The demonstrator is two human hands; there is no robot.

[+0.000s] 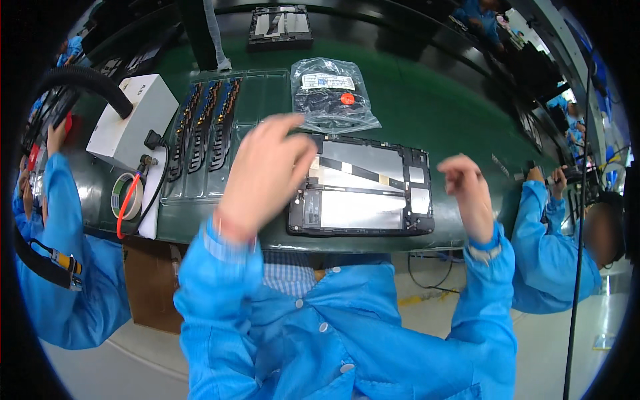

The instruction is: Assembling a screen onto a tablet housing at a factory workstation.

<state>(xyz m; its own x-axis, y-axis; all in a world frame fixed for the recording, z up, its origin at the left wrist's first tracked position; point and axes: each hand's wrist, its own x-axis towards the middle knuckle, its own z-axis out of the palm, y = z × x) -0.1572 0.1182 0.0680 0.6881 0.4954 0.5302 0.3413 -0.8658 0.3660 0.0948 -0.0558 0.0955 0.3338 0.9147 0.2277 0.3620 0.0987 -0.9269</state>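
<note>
In front of me on the green bench lies a stack of opened flat black device housings, the top housing showing silver panels and a dark diagonal strip. Over its left end hovers my left hand, its thumb and fingers apart and nothing visible between them. Beyond the housing's right edge, my right hand is raised with curled fingers; whatever it may pinch is hidden. Just behind the housing is a clear plastic bag with dark contents, a white label and a round orange sticker.
Left of the housing, a clear tray carries several dark part strips. Farther left stand a white box with a black hose and a tape roll. Another housing sits at the back. Co-workers in blue flank me.
</note>
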